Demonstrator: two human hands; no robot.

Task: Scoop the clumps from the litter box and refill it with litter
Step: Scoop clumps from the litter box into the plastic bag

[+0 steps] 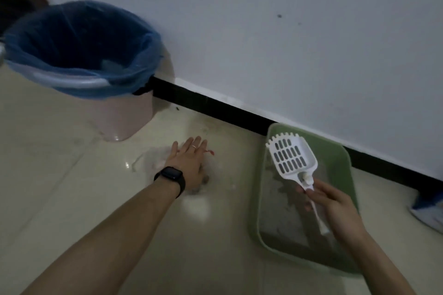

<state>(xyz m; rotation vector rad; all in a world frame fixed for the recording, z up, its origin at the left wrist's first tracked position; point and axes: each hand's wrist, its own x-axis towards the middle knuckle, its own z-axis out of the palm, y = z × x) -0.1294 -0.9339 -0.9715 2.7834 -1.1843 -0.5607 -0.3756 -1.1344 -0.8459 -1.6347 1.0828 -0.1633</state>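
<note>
The green litter box (311, 264) sits on the floor by the wall. Above it my right hand (335, 208) curls round the white scoop (290, 155) handle. My left hand (189, 163) lies flat, fingers straight, on the floor near the bin (124, 115).

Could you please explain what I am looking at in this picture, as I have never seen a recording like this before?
There is no machine here. The single picture comes from a camera worn on a person's head, looking down at their own two arms. The left hand, with a black watch on its wrist, lies flat with straight fingers on what looks like thin clear plastic on the floor. The right hand grips the handle of a white slotted scoop, held over a green litter box with grey litter in it. A bin lined with a blue bag stands by the wall.
</note>
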